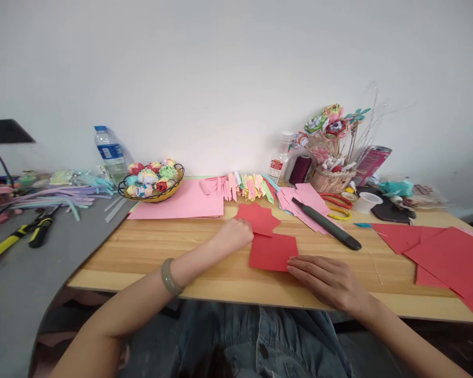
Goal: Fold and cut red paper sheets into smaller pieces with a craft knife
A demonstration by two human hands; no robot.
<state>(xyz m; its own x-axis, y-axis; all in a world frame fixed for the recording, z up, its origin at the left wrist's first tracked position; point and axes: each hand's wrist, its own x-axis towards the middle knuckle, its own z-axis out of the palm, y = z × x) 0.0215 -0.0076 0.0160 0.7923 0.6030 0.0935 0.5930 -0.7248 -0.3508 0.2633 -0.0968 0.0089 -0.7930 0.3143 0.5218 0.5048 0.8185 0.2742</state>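
Note:
A red paper square (274, 253) lies on the wooden table in front of me. Just beyond it are more red paper pieces (258, 218) with pointed corners, partly covered by my left hand. My left hand (236, 234) is closed in a fist at the upper left of the square; its fingertips are hidden, so I cannot make out what it holds. The fingers of my right hand (325, 278) are stretched out, with the fingertips resting on the square's lower right corner.
A dark green cutter (327, 223) lies right of the papers, near scissors (337, 202). Large red sheets (449, 257) cover the right end. Behind stand a basket of paper flowers (152, 181), pink sheets (173, 205), folded strips (248, 186) and a flower pot (331, 179). Pliers (41, 231) lie left.

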